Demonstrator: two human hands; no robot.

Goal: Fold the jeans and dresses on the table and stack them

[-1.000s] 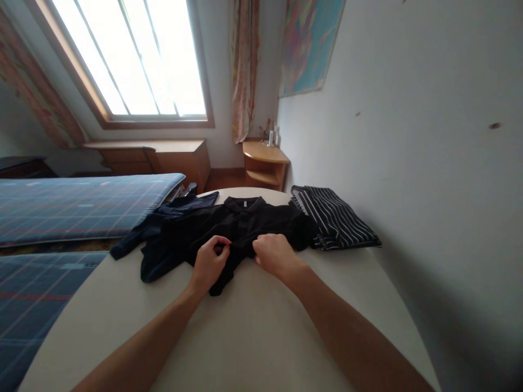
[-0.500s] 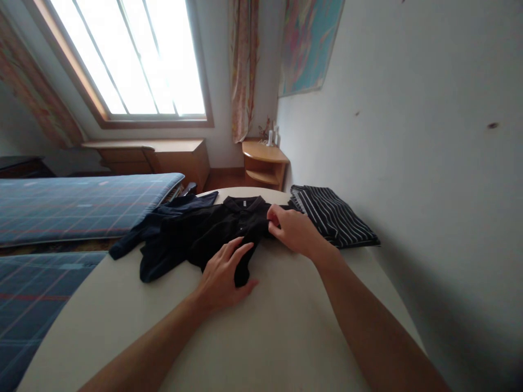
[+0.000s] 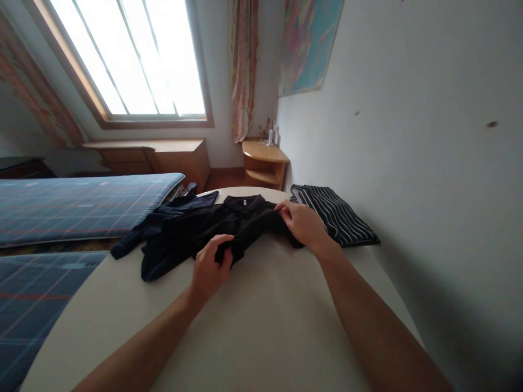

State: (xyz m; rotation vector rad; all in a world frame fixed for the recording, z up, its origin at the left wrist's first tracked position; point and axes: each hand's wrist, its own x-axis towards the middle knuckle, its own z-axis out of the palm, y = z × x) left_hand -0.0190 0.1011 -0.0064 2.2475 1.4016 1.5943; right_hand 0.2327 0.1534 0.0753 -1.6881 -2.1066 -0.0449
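A black collared shirt (image 3: 212, 226) lies crumpled across the white table (image 3: 278, 326), its collar at the far side. My left hand (image 3: 212, 264) is closed on the shirt's near edge, with fabric bunched between thumb and fingers. At the right shoulder of the shirt, my right hand (image 3: 300, 220) pinches the cloth between thumb and fingertips. One black sleeve hangs down beside that hand onto the table. Dark navy cloth (image 3: 180, 206) sits behind and to the left of the shirt.
Folded black-and-white striped fabric (image 3: 337, 218) rests on the table at the right, near the wall. Blue plaid cushions (image 3: 81, 209) adjoin the table on the left. Beyond the table stands a wooden corner shelf (image 3: 265, 152).
My left hand has moved slightly left and closed on the near edge. My right hand has shifted a little right and up, and the shirt's right side is spread further rightward.
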